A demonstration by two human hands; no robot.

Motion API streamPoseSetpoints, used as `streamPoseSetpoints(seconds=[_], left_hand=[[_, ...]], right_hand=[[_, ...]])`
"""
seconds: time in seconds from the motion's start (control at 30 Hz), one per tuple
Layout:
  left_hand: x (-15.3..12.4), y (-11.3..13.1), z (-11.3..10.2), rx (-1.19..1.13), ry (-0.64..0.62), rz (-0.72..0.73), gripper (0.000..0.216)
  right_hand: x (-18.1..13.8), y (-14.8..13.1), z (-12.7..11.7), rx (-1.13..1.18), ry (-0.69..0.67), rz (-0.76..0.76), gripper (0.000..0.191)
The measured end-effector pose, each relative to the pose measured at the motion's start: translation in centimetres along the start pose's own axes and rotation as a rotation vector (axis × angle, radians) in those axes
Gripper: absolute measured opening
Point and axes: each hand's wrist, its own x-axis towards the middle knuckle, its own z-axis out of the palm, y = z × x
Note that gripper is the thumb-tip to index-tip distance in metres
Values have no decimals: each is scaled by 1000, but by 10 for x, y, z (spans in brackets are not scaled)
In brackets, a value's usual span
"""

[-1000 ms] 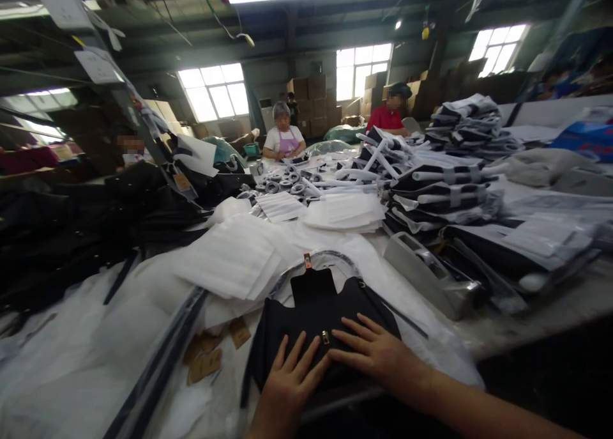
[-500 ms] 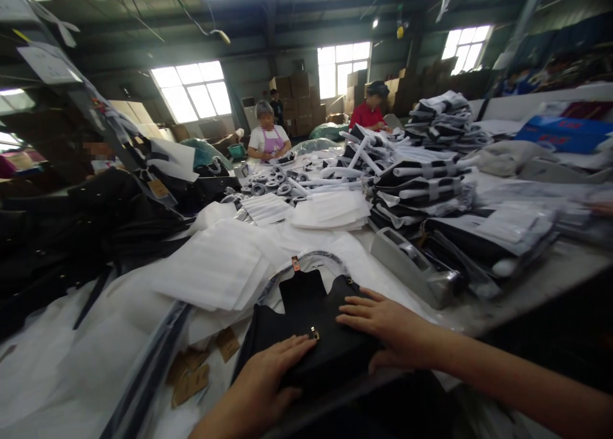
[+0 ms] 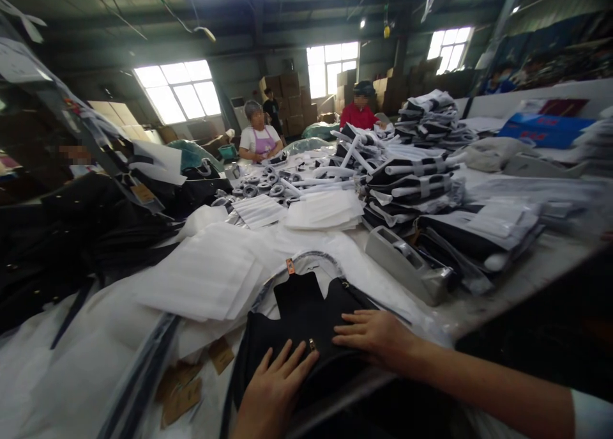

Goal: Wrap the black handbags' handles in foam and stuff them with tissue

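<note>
A black handbag (image 3: 306,317) lies in front of me near the table's edge. Its flap (image 3: 299,295) is folded out away from me, with an orange-marked metal clasp piece (image 3: 290,266) at the tip. The wrapped handle (image 3: 316,257) arches behind it. My left hand (image 3: 280,378) rests on the bag's left front, fingers spread, close to the small gold lock (image 3: 311,344). Flat on the right side of the bag lies my right hand (image 3: 378,338), its fingers stretched toward the lock.
White foam sheets (image 3: 205,273) are stacked behind left, brown paper tags (image 3: 182,397) below them. A grey tape dispenser (image 3: 407,266) stands right, beside piled wrapped bags (image 3: 412,186). Black bags (image 3: 62,234) heap at far left. Two people (image 3: 261,138) work across the table.
My left hand has spread its fingers and lies flatter on the bag. The right hand has shifted slightly toward me on the bag. The whole view has swung a little to the right.
</note>
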Motion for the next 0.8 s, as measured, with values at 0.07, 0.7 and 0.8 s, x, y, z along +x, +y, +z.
streamPoseSetpoints(seconds=[0.07, 0.7, 0.8], left_hand=[[-5, 2, 11, 114, 117, 15, 68], [-22, 16, 30, 99, 416, 166, 43], [-17, 22, 45, 90, 572, 103, 42]], right_hand=[[-5, 2, 13, -44, 62, -24, 41], [-39, -11, 3, 93, 27, -121, 65], [-33, -21, 2, 151, 38, -45, 51]])
